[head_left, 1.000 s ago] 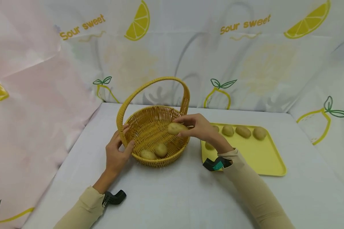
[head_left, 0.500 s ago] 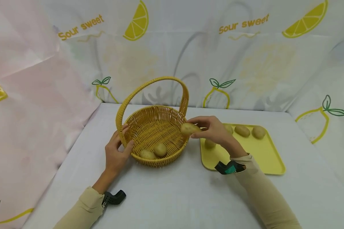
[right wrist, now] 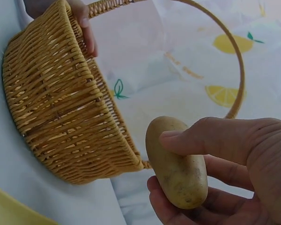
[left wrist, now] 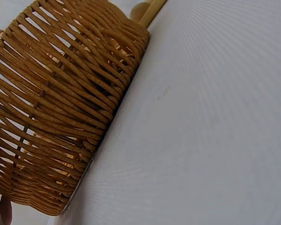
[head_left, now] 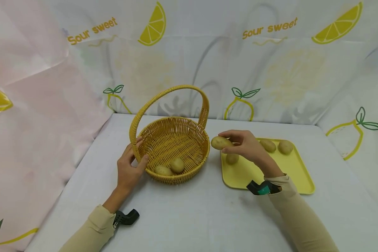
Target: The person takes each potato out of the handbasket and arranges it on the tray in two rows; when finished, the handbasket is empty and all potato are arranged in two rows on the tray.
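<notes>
In the head view a round yellow wicker basket with a tall arched handle stands left of centre. Two potatoes lie inside at its near side. My left hand grips the basket's left rim by the foot of the handle, thumb inside. Between thumb and fingers, my right hand holds a potato just right of the basket, above the tray's left edge. The right wrist view shows this held potato close up, apart from the basket. In the left wrist view, the basket wall hides most of the left hand.
A yellow tray lies to the right with several potatoes on it, some partly behind the right hand. White cloth covers the table. Behind it hangs a lemon-print backdrop.
My right hand has moved right with the potato, from over the basket's right part to the gap beside the tray. The left hand and the basket stay in place.
</notes>
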`<state>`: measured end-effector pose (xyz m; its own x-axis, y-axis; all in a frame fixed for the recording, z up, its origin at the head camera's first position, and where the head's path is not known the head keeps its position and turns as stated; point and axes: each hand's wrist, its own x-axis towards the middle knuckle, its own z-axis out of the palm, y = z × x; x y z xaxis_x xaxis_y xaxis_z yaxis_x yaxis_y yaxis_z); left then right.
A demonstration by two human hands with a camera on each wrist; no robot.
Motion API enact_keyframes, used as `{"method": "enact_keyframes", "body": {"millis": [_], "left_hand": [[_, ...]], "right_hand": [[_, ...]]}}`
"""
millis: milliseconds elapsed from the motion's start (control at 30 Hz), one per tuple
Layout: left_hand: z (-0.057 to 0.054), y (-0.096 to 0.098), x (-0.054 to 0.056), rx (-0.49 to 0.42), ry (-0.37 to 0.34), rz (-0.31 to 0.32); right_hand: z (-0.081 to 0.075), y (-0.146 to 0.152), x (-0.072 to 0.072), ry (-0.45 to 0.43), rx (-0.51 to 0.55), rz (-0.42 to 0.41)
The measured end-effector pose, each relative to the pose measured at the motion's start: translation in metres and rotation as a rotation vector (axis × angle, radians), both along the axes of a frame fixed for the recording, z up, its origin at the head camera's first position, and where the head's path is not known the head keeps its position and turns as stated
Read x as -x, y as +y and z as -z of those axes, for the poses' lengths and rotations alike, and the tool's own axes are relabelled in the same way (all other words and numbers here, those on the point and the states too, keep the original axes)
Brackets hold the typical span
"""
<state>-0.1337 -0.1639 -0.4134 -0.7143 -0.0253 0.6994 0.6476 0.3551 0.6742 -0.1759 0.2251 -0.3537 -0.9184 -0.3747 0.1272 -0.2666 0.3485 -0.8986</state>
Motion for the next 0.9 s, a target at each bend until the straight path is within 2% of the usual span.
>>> {"method": "enact_keyframes", "body": {"millis": [300,533,900], "left_hand": [[-0.003,0.001,-0.002,0.016,-0.005,-0.012],[-0.001,0.002,0.000,0.011,0.003,-0.012],[0.004,0.000,0.002,0.002,-0.015,-0.010]], "right_hand": [[-0.002,0.018,-0.005,-0.017,-0.004,0.047],[0.000,0.035,-0.010,-0.026,-0.058,0.089],[0.004,0.053,-0.020,-0.039,-0.066,0.109]]}}
